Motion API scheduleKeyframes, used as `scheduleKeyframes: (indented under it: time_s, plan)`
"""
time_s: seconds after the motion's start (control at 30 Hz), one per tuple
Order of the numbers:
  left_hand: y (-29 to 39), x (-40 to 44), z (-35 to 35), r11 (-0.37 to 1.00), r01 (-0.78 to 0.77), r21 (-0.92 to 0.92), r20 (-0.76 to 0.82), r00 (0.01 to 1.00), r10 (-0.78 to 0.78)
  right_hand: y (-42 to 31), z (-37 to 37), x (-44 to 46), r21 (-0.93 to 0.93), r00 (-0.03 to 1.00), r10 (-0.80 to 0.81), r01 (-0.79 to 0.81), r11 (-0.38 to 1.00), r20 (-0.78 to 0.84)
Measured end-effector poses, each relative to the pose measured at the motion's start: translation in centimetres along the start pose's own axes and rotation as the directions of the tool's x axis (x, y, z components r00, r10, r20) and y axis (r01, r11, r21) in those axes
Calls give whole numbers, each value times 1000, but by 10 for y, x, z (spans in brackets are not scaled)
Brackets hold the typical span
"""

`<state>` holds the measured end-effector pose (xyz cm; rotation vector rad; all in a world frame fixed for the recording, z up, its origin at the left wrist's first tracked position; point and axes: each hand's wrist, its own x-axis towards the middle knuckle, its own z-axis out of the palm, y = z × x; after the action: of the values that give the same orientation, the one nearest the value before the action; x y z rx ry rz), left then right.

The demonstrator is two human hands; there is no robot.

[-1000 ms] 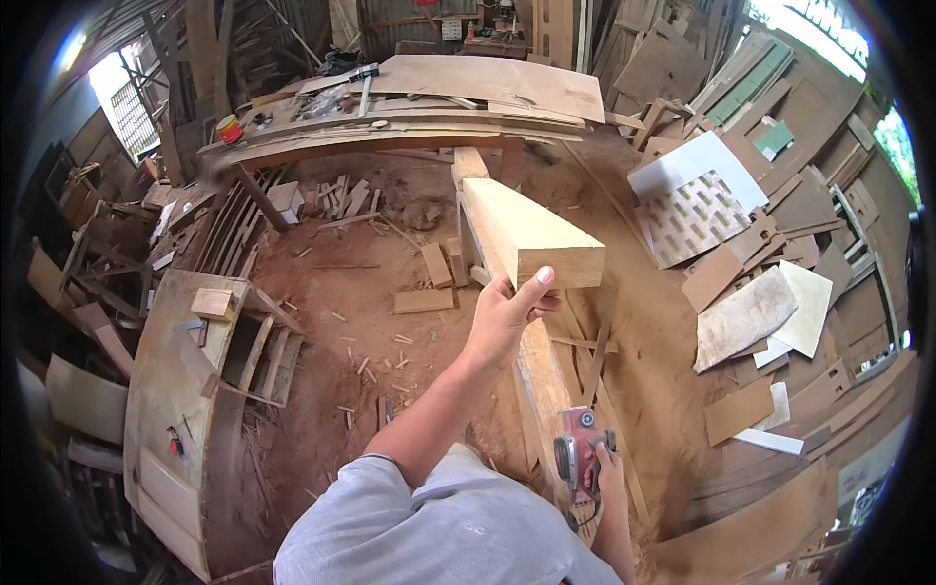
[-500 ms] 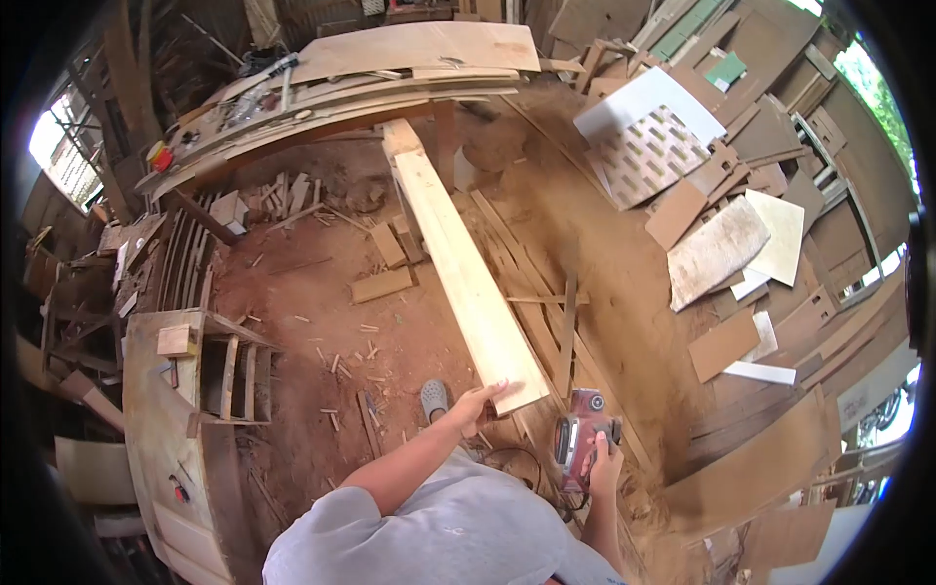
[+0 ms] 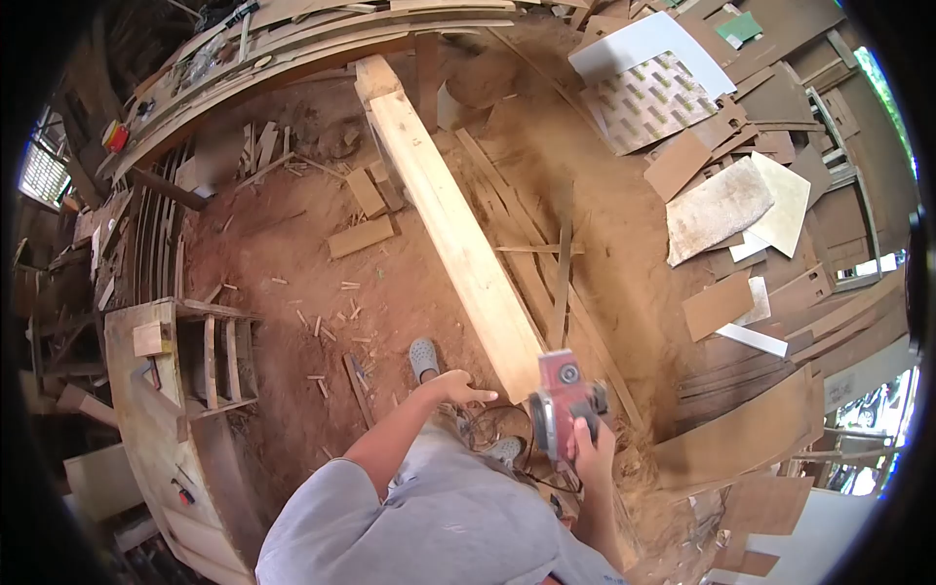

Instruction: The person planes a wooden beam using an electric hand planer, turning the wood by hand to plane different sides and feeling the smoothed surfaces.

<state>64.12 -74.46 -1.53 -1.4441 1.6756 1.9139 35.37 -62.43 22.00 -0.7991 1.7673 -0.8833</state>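
Note:
A long pale wooden plank (image 3: pixel 456 234) runs away from me, its far end resting on a wooden block support (image 3: pixel 376 78). My right hand (image 3: pixel 592 450) grips the handle of a red electric planer (image 3: pixel 561 375), tilted beside the near end of the plank and overlapping its corner in view. Whether the planer touches the wood I cannot tell. Just left of that same end, my left hand (image 3: pixel 455 388) is held with fingers stretched out, holding nothing. A dark cord (image 3: pixel 497 417) loops below the planer, near my feet.
Past the plank's far end stands a bench (image 3: pixel 292 73) stacked with boards. Loose boards (image 3: pixel 531 229) lie on the dirt floor to the right. Wooden blocks (image 3: pixel 361 237) and offcuts lie left, near a wooden cabinet (image 3: pixel 141 390). Sheets and panels (image 3: pixel 721 205) are piled at right.
My left hand has come off the plank's near end and moved slightly left. The planer has moved up and left to the plank's end. My view has tipped further down.

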Motion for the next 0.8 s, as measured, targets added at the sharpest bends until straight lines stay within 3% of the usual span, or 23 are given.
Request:
scheduleKeyframes:
  time_s: [0.1,0.2,0.27,0.33,0.43,0.53,0.63,0.67,0.73,0.8]
  plan:
    - [12,-28,-7,986,-166,4,69,984,166,-16,43,39,13,995,-16,15,1000,94]
    - [-10,-25,17,975,-214,-60,180,958,222,-51,97,80,17,989,-19,17,1000,149]
    - [-32,-14,50,925,-376,-48,70,923,378,-73,129,104,18,985,-27,24,1000,170]
    - [-49,4,88,802,-593,71,-181,783,595,-88,157,126,8,982,-39,38,999,186]
    - [-40,9,98,869,-485,-97,-61,875,481,-104,189,151,-33,980,-52,59,998,191]
    - [0,-19,37,942,-314,-117,252,908,334,-100,208,173,-61,977,-70,84,995,201]
    - [-21,-10,20,984,-160,74,184,972,145,-101,222,193,-110,971,-87,113,987,222]
    - [-35,-7,14,965,-257,48,21,966,256,-101,225,199,-128,969,-92,123,984,229]
    - [-70,-4,9,897,-440,40,-300,851,431,-107,236,215,-173,958,-144,190,966,248]
    - [-97,1,-3,931,-360,-55,-300,896,329,-116,250,234,-204,951,-176,231,951,256]
